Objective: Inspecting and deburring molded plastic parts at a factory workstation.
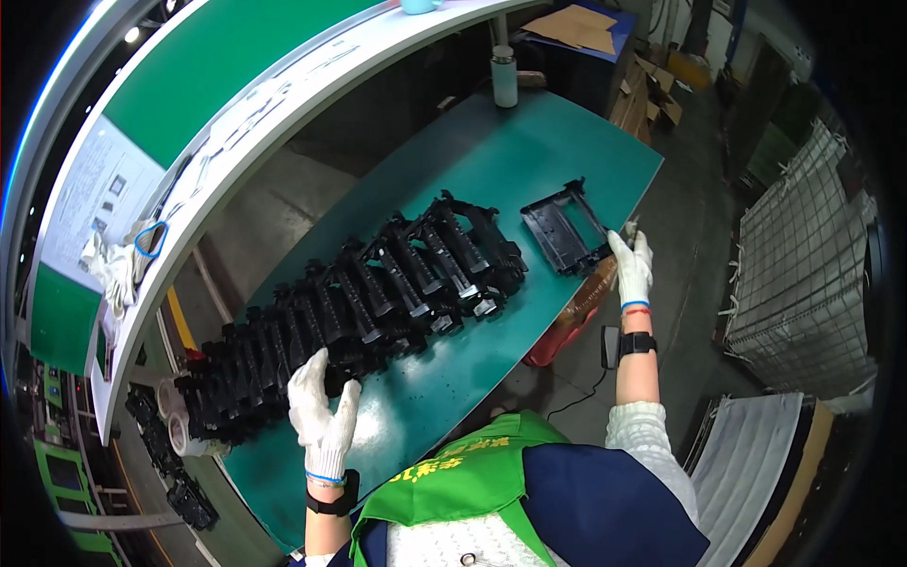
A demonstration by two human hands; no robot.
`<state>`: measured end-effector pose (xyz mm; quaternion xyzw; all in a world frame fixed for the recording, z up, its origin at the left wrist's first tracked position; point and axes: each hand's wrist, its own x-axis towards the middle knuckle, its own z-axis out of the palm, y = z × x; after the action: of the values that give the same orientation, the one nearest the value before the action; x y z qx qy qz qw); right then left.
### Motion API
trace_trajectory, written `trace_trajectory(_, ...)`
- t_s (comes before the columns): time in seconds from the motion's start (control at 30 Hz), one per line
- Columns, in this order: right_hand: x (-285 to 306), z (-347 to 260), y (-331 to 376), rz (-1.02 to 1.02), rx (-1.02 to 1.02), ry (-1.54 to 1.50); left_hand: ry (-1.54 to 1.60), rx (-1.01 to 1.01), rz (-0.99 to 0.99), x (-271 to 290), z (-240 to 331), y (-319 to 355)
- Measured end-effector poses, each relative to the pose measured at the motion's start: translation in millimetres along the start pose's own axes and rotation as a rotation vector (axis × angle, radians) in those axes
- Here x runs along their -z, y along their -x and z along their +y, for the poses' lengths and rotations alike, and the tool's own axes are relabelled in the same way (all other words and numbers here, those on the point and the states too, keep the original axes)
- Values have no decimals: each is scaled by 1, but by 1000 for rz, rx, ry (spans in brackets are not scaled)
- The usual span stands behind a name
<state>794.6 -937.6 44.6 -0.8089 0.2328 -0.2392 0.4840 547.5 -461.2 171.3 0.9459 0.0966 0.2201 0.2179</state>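
My left hand (322,420), in a white glove, is beside the near side of a long row of black plastic frames (364,293). Its thumb and fingers are apart, with the end of one frame showing behind the gap. At the right edge of the green table, my right hand (633,269), also gloved in white, closes on the near right corner of a single black plastic frame (559,236). This frame has a rectangular opening and sits apart from the row. My right fingertips partly hide that corner.
The green table (529,142) bears a light-coloured bottle (504,80) at its far end. A curved white shelf (274,113) arches over the left side, with white gloves (113,269) on it. Tape rolls (179,433) stand by the row's left end. A wire-mesh cage (803,274) is at right.
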Motion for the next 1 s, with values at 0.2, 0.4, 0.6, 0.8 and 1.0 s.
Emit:
trace_trajectory(0.2,-1,11,-5,-161,-176,-1,-150,-86,-29,-11,7,-4)
trace_trajectory(0.4,-15,6,-8,-248,-350,-295,-150,-106,-8,-15,11,-6)
trace_trajectory(0.6,-6,13,-18,-289,-401,-168,-135,-102,-9,-15,12,-1)
trace_trajectory(0.8,-16,37,-27,-287,-243,-514,-149,-112,5,-16,8,5)
trace_trajectory(1.0,-11,39,-11,-19,-165,-583,-158,-102,-8,-10,7,12)
